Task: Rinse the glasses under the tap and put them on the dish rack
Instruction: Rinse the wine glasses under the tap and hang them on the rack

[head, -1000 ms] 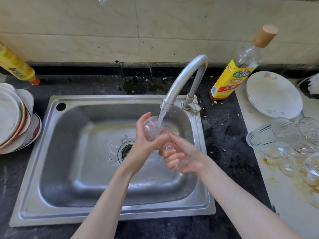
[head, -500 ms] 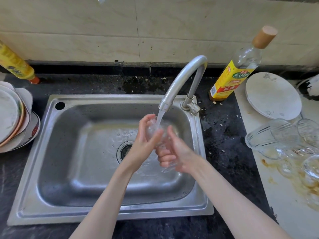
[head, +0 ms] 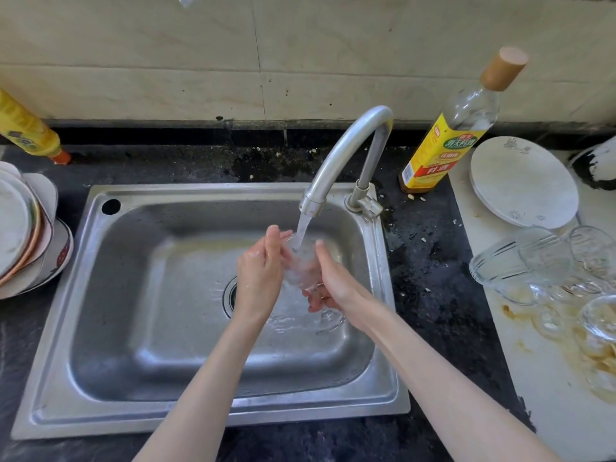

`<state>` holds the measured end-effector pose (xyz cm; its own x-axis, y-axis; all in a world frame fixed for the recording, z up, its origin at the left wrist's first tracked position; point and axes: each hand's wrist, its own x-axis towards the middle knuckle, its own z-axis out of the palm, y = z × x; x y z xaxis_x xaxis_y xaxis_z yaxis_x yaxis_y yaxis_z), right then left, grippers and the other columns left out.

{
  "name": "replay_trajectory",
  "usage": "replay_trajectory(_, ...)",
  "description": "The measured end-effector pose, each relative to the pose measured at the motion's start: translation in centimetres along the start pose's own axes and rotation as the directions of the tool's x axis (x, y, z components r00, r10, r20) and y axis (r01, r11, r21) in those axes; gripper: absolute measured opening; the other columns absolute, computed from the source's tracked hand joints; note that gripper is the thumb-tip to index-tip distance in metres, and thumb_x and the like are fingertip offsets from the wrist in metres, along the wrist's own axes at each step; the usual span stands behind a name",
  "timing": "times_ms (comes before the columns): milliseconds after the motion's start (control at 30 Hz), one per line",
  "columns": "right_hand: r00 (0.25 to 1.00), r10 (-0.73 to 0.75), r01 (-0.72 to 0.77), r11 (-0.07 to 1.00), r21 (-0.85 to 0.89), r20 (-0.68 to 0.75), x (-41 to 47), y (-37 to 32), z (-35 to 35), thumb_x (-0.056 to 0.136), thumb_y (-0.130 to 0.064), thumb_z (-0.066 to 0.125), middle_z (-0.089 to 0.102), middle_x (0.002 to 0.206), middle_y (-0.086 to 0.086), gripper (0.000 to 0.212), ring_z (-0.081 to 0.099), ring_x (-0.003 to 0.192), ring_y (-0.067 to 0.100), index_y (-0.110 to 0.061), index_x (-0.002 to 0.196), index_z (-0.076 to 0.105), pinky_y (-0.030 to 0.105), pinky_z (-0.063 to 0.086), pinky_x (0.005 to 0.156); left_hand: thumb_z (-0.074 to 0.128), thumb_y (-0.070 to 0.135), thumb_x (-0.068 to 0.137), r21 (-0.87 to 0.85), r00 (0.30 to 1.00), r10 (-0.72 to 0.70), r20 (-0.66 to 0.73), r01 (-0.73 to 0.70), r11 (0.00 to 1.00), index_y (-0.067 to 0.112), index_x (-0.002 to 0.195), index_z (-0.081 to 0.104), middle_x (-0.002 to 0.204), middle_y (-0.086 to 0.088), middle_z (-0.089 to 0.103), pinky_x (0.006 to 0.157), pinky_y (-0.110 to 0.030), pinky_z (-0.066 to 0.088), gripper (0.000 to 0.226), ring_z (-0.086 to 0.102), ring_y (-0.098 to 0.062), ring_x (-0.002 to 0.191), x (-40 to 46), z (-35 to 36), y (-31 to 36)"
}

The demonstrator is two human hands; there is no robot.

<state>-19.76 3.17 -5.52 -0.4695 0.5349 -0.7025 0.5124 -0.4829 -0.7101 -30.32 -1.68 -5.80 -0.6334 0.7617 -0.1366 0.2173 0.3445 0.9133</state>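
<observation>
A sink [head: 60, 408] is set into the countertop [head: 433, 295], with the tap [head: 346, 155] mounted at its back right corner. Under the spout a glass [head: 300, 265] is held between the left hand [head: 260, 271] and the right hand [head: 333, 281]. Stacked plates [head: 20, 228] are placed left of the sink — a bottle [head: 26, 128] stands behind them. To the right, a second bottle [head: 446, 141] is stood by the wall, a plate [head: 523, 181] beside it, and more glasses [head: 540, 261] are laid in front of that plate.
</observation>
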Motion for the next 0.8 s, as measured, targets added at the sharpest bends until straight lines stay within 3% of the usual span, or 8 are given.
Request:
replay_trajectory(67, 0.996, -0.052, 0.051, 0.999, -0.016, -0.077, 0.5, 0.1, -0.1, 0.097, -0.055, 0.009, 0.053, 0.070, 0.003, 0.064, 0.044, 0.056, 0.013, -0.018, 0.090, 0.061, 0.026, 0.039, 0.061, 0.035, 0.027, 0.099, 0.054, 0.993, 0.064, 0.095, -0.070, 0.996, 0.012, 0.102, 0.070, 0.098, -0.001, 0.071, 0.067, -0.002, 0.037, 0.038, 0.062, -0.001, 0.087, 0.1, -0.6, -0.2)
replay_trajectory(133, 0.982, -0.119, 0.118, 0.993, -0.015, -0.147, 1.0, 0.1, -0.4, 0.097, -0.054, 0.009, 0.051, 0.066, 0.001, 0.064, 0.040, 0.057, 0.013, -0.020, 0.082, 0.061, 0.027, 0.034, 0.059, 0.041, 0.028, 0.097, 0.105, 0.958, 0.235, 0.166, -0.254, 0.961, 0.008, 0.106, 0.068, 0.119, 0.002, 0.061, 0.086, -0.005, 0.035, 0.034, 0.053, -0.007, 0.114, 0.0, -1.2, -0.5)
replay_trajectory(233, 0.957, -0.188, 0.192, 0.981, 0.000, -0.222, 1.4, -0.3, -1.1, 0.098, -0.050, 0.011, 0.051, 0.057, -0.013, 0.067, 0.042, 0.057, 0.003, -0.017, 0.085, 0.067, 0.020, 0.031, 0.057, 0.049, 0.036, 0.091, 0.219, 0.821, 0.498, 0.279, -0.559, 0.800, 0.009, 0.102, 0.066, 0.106, 0.003, 0.059, 0.095, -0.009, 0.031, 0.034, 0.048, -0.008, 0.107, 0.2, -2.0, -0.9)
replay_trajectory(367, 0.953, -0.251, 0.234, 0.966, -0.112, -0.172, 2.1, -0.9, -1.6, 0.099, -0.049, 0.018, 0.064, 0.074, -0.006, 0.065, 0.056, 0.072, 0.003, -0.016, 0.078, 0.069, 0.024, 0.041, 0.072, 0.059, 0.014, 0.083, 0.129, 0.720, 0.434, 0.541, -0.581, 0.804, 0.013, 0.091, 0.062, 0.091, 0.007, 0.062, 0.075, -0.018, 0.044, 0.009, 0.053, -0.002, 0.083, 0.6, -3.1, 0.2)
replay_trajectory(467, 0.958, -0.258, 0.245, 0.964, -0.106, -0.125, 2.5, -1.3, -1.5, 0.099, -0.050, 0.020, 0.069, 0.092, 0.019, 0.068, 0.064, 0.091, 0.027, -0.003, 0.094, 0.070, 0.036, 0.045, 0.083, 0.063, 0.005, 0.080, 0.193, 0.622, 0.351, 0.700, -0.638, 0.745, 0.015, 0.104, 0.063, 0.113, 0.005, 0.063, 0.088, -0.023, 0.042, 0.026, 0.055, -0.011, 0.103, 1.3, -3.6, 0.8)
replay_trajectory(567, 0.969, -0.241, 0.234, 0.967, -0.099, -0.060, 2.7, -1.7, -1.7, 0.099, -0.050, 0.020, 0.072, 0.081, 0.009, 0.065, 0.065, 0.081, 0.018, -0.014, 0.086, 0.073, 0.039, 0.051, 0.084, 0.058, 0.004, 0.082, 0.284, 0.526, 0.309, 0.792, -0.766, 0.576, 0.028, 0.121, 0.057, 0.129, 0.009, 0.056, 0.090, -0.036, 0.046, 0.046, 0.051, -0.019, 0.117, 1.9, -3.9, 1.6)
replay_trajectory(700, 0.958, -0.285, 0.278, 0.949, -0.147, -0.026, 2.8, -1.7, -1.8, 0.090, -0.067, 0.015, 0.061, 0.059, 0.000, 0.086, 0.055, 0.061, 0.011, -0.002, 0.067, 0.066, 0.034, 0.043, 0.071, 0.060, 0.008, 0.085, 0.305, 0.612, 0.305, 0.730, -0.691, 0.656, 0.027, 0.104, 0.068, 0.101, 0.009, 0.069, 0.079, -0.032, 0.047, 0.029, 0.062, -0.016, 0.092, 1.7, -4.1, 2.0)
replay_trajectory(800, 0.894, -0.439, 0.428, 0.896, -0.117, -0.089, 1.9, -1.1, -0.9, 0.086, -0.072, 0.015, 0.057, 0.058, -0.022, 0.064, 0.051, 0.059, -0.006, -0.035, 0.062, 0.061, 0.021, 0.038, 0.067, 0.069, 0.011, 0.080, 0.187, 0.812, 0.307, 0.497, -0.445, 0.876, 0.027, 0.073, 0.062, 0.069, 0.021, 0.066, 0.068, -0.024, 0.047, 0.019, 0.061, -0.003, 0.066, 1.2, -3.5, 2.9)
